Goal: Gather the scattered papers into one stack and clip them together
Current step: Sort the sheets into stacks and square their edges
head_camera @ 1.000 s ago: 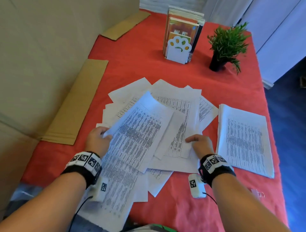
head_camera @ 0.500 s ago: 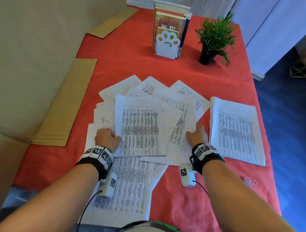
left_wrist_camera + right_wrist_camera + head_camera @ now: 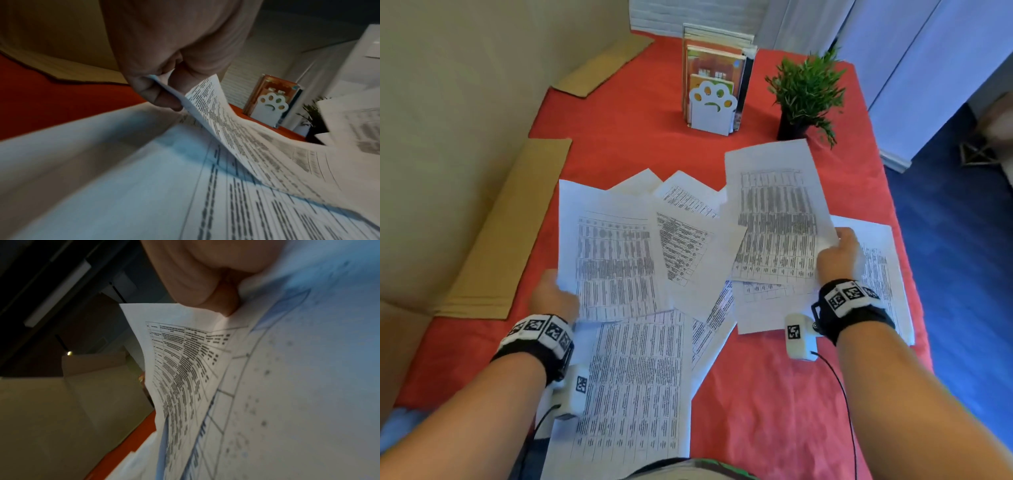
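Note:
Printed white sheets lie scattered and overlapping on the red tablecloth [image 3: 640,144]. My left hand [image 3: 553,298] pinches the left edge of one printed sheet [image 3: 613,260], raised off the pile; the left wrist view shows thumb and finger [image 3: 162,97] clamping that sheet [image 3: 226,129]. My right hand [image 3: 837,253] grips the right edge of another lifted sheet [image 3: 774,212], seen curling under the thumb as the held sheet [image 3: 185,353] in the right wrist view. A squared stack of papers [image 3: 883,267] lies under and right of my right hand. No clip shows in these views.
A white paw-shaped bookend [image 3: 710,106] with upright books stands at the back centre, beside a small potted plant [image 3: 806,92]. Flat cardboard strips [image 3: 510,226] lie along the table's left edge by the beige wall. The table's right edge drops to blue floor [image 3: 962,274].
Both hands went from pressing on the pile to lifting a sheet each. The right hand moved right and up with its sheet, over the squared stack. The head view shifted.

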The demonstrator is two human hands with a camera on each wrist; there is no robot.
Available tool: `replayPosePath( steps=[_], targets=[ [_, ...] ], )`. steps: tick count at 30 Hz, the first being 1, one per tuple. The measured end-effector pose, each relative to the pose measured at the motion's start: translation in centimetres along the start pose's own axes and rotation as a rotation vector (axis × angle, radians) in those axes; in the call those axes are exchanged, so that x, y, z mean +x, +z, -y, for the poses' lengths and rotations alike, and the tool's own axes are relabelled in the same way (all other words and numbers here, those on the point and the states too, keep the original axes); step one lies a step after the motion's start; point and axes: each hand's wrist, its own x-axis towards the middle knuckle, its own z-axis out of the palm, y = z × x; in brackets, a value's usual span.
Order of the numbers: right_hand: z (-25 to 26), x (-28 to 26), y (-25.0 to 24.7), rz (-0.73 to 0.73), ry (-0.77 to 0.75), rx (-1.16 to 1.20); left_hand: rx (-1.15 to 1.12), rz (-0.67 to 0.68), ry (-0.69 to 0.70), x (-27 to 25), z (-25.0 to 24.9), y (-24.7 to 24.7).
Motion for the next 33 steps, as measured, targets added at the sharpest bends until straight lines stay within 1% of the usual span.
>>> replayPosePath(
  steps=[3,5,7,9,13,17,19,22,25,28,31,33],
  targets=[
    [0.9,0.3,-1.1,-0.019,-0.007,0.110,-0.018,-0.011,0.020,0.0,-0.3,-0.7],
    [1.5,0.2,-1.4,-0.008,-0.021,0.161,-0.055,-0.011,0.033,-0.2,-0.4,-0.4],
    [2.0,0.0,-1.2,0.032,-0.028,0.229,-0.100,-0.013,0.066,-0.8,-0.8,0.3],
    [2.3,-0.2,-0.2,0.085,-0.022,0.262,-0.132,0.028,0.093,-1.5,-1.3,1.0],
    [2.1,-2.0,2.5,0.272,0.014,0.188,-0.154,0.175,0.118,-3.2,-1.6,2.8],
    [0.9,-4.2,4.0,0.283,0.013,0.091,-0.129,0.234,0.081,-4.9,-1.4,3.9],
    [0.8,-4.2,4.1,0.299,0.001,0.053,-0.100,0.270,0.054,-5.2,-1.2,4.2],
    [0.9,-3.3,4.1,0.281,-0.022,0.045,-0.085,0.320,0.012,-4.9,-0.9,4.1],
    [1.3,-3.1,4.3,0.326,-0.061,0.014,-0.210,0.433,-0.033,-4.9,-1.2,4.2],
    [1.5,-4.6,5.4,0.416,-0.041,0.019,-0.303,0.501,-0.048,-5.7,-1.7,4.4],
    [0.7,-6.6,7.0,0.505,0.000,0.128,-0.483,0.522,-0.107,-6.4,-1.7,4.5],
    [0.4,-7.6,7.8,0.528,0.020,0.202,-0.586,0.563,-0.123,-6.9,-1.9,4.3]
  ],
)
